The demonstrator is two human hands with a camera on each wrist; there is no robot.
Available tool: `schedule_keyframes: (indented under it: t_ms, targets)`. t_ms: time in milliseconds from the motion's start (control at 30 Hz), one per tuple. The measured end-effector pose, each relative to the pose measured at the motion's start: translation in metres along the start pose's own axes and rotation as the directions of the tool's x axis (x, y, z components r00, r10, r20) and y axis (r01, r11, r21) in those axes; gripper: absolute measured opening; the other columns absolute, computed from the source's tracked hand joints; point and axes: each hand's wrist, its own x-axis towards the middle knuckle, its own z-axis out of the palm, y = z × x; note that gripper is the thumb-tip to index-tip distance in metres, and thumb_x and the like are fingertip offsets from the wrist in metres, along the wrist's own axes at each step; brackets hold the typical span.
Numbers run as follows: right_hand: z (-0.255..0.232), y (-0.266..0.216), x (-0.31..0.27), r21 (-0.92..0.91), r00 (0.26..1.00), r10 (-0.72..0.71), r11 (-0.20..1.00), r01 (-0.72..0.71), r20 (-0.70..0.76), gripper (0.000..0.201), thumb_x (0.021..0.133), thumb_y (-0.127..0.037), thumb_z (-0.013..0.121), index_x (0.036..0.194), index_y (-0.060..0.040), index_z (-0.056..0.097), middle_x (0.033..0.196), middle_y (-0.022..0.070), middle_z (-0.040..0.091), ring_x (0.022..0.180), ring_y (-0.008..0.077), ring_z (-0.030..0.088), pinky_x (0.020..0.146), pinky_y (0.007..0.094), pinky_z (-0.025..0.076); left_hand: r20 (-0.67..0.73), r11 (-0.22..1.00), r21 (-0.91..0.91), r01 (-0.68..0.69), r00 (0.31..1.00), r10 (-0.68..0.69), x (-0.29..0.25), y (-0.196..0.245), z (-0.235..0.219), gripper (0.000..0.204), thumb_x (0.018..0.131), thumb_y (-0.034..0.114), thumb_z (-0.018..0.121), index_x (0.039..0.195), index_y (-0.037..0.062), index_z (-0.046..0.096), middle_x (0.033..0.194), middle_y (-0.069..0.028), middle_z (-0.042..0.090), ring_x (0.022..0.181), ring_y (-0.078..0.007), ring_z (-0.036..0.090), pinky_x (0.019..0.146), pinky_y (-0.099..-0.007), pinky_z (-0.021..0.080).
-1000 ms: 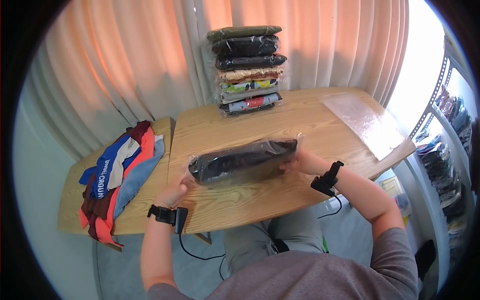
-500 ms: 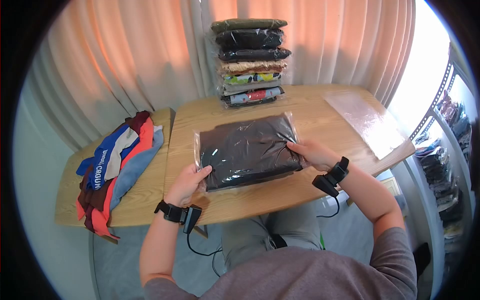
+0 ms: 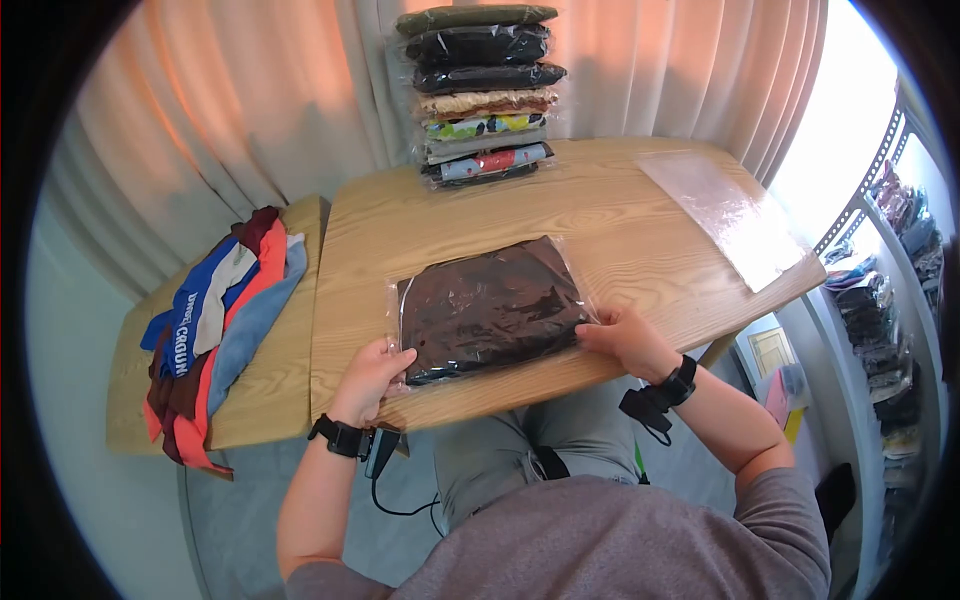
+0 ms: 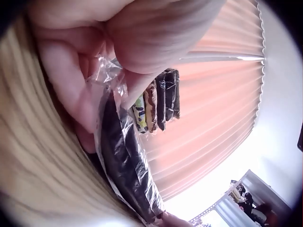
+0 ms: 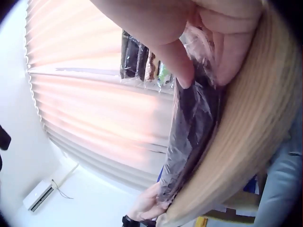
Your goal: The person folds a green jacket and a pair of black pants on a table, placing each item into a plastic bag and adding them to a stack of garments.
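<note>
A dark folded garment in a clear plastic bag (image 3: 490,305) lies at the front of the wooden table. The left hand (image 3: 368,378) pinches its near left corner, thumb on top. At the near right corner the right hand (image 3: 632,342) grips the bag between thumb and fingers. In the left wrist view the left hand (image 4: 90,61) holds crinkled clear plastic at the package's end (image 4: 125,151). The right wrist view shows the right hand (image 5: 208,42) with its thumb over the package (image 5: 194,118) and its fingers at the side.
A stack of bagged garments (image 3: 485,100) stands at the back of the table (image 3: 600,220). Flat clear bags (image 3: 725,215) lie at the right. Loose clothes (image 3: 220,320) are heaped on the left table. Shelves with bagged items (image 3: 880,340) stand far right.
The package was tilted up on edge, then turned with its broad face up, and now lies lower and flatter on the table. Both hands have kept hold of its ends. The head view has shifted.
</note>
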Motion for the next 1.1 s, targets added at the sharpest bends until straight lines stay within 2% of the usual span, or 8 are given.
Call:
schedule_keyframes:
  t_ms: [133, 267, 333, 533, 667, 800, 933, 1100]
  targets:
    - [0.013, -0.012, -0.010, -0.045, 0.981, 0.004, 0.999, -0.013, -0.196, 0.029, 0.088, -0.021, 0.063, 0.104, 0.0022, 0.059, 0.092, 0.0058, 0.061, 0.083, 0.0125, 0.061, 0.069, 0.0239, 0.050, -0.012, 1.000, 0.006, -0.008, 1.000, 0.008, 0.002, -0.004, -0.002, 0.015, 0.087, 0.017, 0.065, 0.086, 0.0097, 0.051, 0.071, 0.0033, 0.047, 0.059, -0.0063, 0.046, 0.052, -0.0234, 0.047]
    - [-0.009, -0.033, 0.000, 0.084, 0.991, 0.116, 0.990, -0.111, -0.067, 0.035, 0.088, -0.028, 0.064, 0.107, -0.0004, 0.055, 0.090, 0.0091, 0.063, 0.076, 0.0159, 0.064, 0.066, 0.0256, 0.052, -0.034, 1.000, 0.019, -0.002, 0.999, 0.003, -0.001, 0.000, 0.003, 0.014, 0.086, 0.015, 0.065, 0.085, 0.0089, 0.052, 0.070, 0.0031, 0.048, 0.057, -0.0062, 0.046, 0.050, -0.0233, 0.046]
    - [-0.014, -0.030, 0.009, -0.136, 0.954, 0.283, 0.946, -0.294, -0.095, 0.035, 0.089, -0.032, 0.062, 0.103, -0.0005, 0.053, 0.084, 0.0090, 0.063, 0.069, 0.0158, 0.064, 0.063, 0.0255, 0.052, -0.051, 0.999, 0.050, -0.013, 0.999, 0.016, -0.002, 0.001, 0.005, 0.014, 0.086, 0.015, 0.065, 0.085, 0.0089, 0.052, 0.070, 0.0032, 0.048, 0.056, -0.0059, 0.045, 0.050, -0.0228, 0.045]
    - [-0.002, -0.017, 0.005, -0.200, 0.986, 0.168, 0.966, -0.161, 0.019, 0.038, 0.085, -0.035, 0.067, 0.094, 0.0013, 0.056, 0.079, 0.0060, 0.058, 0.070, 0.0140, 0.061, 0.060, 0.0236, 0.050, -0.050, 0.998, 0.000, -0.066, 0.997, 0.066, -0.007, 0.002, 0.009, 0.017, 0.088, 0.018, 0.063, 0.078, 0.0138, 0.049, 0.062, 0.0059, 0.044, 0.049, -0.0042, 0.039, 0.044, -0.0184, 0.035]
    - [0.008, -0.022, -0.001, -0.111, 0.982, 0.181, 0.976, -0.185, -0.045, 0.041, 0.088, -0.035, 0.063, 0.105, 0.0011, 0.053, 0.092, 0.0095, 0.060, 0.074, 0.0153, 0.061, 0.063, 0.0246, 0.051, 0.009, 0.971, -0.239, 0.006, 1.000, -0.004, -0.017, 0.011, 0.008, 0.014, 0.091, 0.022, 0.060, 0.083, 0.0117, 0.053, 0.070, 0.0039, 0.047, 0.059, -0.0061, 0.046, 0.052, -0.0218, 0.044]
    - [0.016, -0.036, -0.004, 0.063, 0.964, 0.257, 0.965, -0.253, -0.067, 0.038, 0.090, -0.034, 0.061, 0.107, -0.0012, 0.051, 0.095, 0.0092, 0.061, 0.076, 0.0172, 0.062, 0.065, 0.0259, 0.052, 0.041, 0.998, -0.064, -0.027, 0.999, 0.030, -0.021, 0.023, 0.014, 0.013, 0.091, 0.021, 0.060, 0.093, 0.0100, 0.053, 0.076, 0.0052, 0.049, 0.066, -0.0056, 0.051, 0.061, -0.0229, 0.052]
    - [0.008, -0.032, 0.001, 0.163, 0.977, 0.215, 0.964, -0.210, -0.011, 0.031, 0.093, -0.030, 0.057, 0.109, -0.0041, 0.051, 0.097, 0.0085, 0.062, 0.076, 0.0182, 0.063, 0.067, 0.0271, 0.053, 0.135, 0.995, -0.006, -0.095, 0.986, 0.095, -0.022, 0.038, 0.009, 0.015, 0.090, 0.020, 0.060, 0.098, 0.0094, 0.054, 0.081, 0.0035, 0.053, 0.070, -0.0057, 0.055, 0.060, -0.0215, 0.049]
    - [-0.012, -0.053, 0.002, 0.173, 0.988, 0.153, 0.974, -0.149, -0.010, 0.017, 0.093, -0.027, 0.057, 0.099, -0.0104, 0.058, 0.090, 0.0015, 0.064, 0.075, 0.0138, 0.061, 0.070, 0.0259, 0.050, 0.058, 0.994, -0.036, -0.102, 0.993, 0.104, -0.031, 0.061, 0.039, 0.014, 0.090, 0.020, 0.061, 0.093, 0.0108, 0.052, 0.077, 0.0057, 0.051, 0.068, -0.0044, 0.057, 0.052, -0.0164, 0.047]
